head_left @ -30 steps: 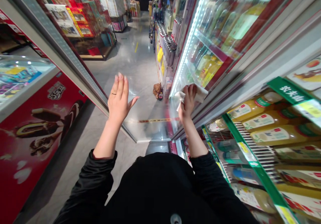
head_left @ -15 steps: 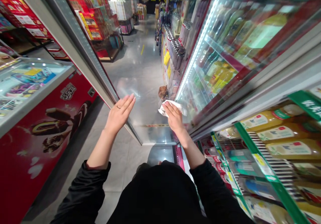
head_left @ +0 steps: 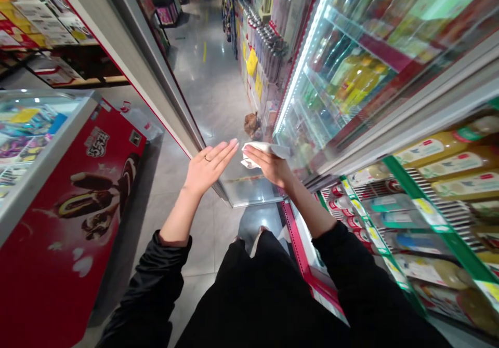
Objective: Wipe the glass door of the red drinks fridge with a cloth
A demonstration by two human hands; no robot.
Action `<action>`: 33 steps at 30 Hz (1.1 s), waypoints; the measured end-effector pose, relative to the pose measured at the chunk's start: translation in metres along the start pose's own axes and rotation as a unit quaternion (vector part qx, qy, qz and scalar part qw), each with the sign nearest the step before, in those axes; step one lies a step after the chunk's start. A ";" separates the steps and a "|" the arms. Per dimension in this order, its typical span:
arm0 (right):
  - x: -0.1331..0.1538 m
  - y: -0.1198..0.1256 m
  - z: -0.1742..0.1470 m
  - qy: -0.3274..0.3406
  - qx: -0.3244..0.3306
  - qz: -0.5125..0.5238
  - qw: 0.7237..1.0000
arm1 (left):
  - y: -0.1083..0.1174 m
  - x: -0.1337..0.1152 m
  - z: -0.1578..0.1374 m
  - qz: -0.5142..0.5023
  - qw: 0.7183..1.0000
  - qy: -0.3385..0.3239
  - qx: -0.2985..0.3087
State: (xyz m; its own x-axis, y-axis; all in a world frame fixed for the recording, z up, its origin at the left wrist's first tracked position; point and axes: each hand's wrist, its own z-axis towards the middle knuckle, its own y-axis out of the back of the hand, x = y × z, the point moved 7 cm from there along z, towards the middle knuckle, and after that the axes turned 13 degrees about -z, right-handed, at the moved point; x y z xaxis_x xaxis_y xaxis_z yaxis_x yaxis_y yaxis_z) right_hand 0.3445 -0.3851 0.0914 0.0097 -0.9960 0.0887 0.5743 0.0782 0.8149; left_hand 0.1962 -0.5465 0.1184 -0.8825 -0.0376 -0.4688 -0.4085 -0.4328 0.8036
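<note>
A folded white cloth or paper wipe [head_left: 252, 155] lies under the fingers of my right hand [head_left: 275, 169], which presses it to the glass door [head_left: 257, 189]. Part of the wipe sticks out beyond the knuckles on the right. My left hand [head_left: 210, 167] is flat with its fingers stretched out, a ring on one of them. It is at the door's left side, its fingertips close to the wipe; whether the palm touches the glass I cannot tell. The door's metal frame [head_left: 171, 98] runs up to the left of that hand.
An open drinks fridge with bottles [head_left: 432, 150] on green-edged racks stands at my right. To the left is a red ice-cream freezer [head_left: 89, 265]. Through the glass, shop shelves with stacked goods [head_left: 268, 47] line an aisle. My feet stand beside the fridge's pink sill [head_left: 298, 249].
My left hand has moved right, bringing its fingers close to the wipe. My right hand has turned to point more leftward, wipe still under it. The view has tilted down.
</note>
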 end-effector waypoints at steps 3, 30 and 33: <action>0.007 -0.013 0.008 -0.033 0.010 -0.023 0.999 | -0.006 0.007 0.000 -0.050 0.999 0.023 0.000; 0.068 -0.019 0.031 0.045 -0.168 -0.042 0.984 | -0.009 0.026 -0.046 0.096 0.869 -0.105 -0.474; 0.082 -0.021 0.043 0.071 -0.154 -0.046 0.984 | -0.011 0.016 -0.046 0.100 0.862 -0.136 -0.479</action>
State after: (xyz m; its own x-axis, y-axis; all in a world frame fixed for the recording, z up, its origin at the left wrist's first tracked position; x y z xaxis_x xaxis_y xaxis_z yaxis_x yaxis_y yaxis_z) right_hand 0.2975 -0.4661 0.1062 0.0469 -0.9960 -0.0758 0.7993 -0.0081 0.6009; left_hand 0.1977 -0.5835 0.0855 -0.9881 -0.0424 -0.1480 0.0235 -0.9916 0.1273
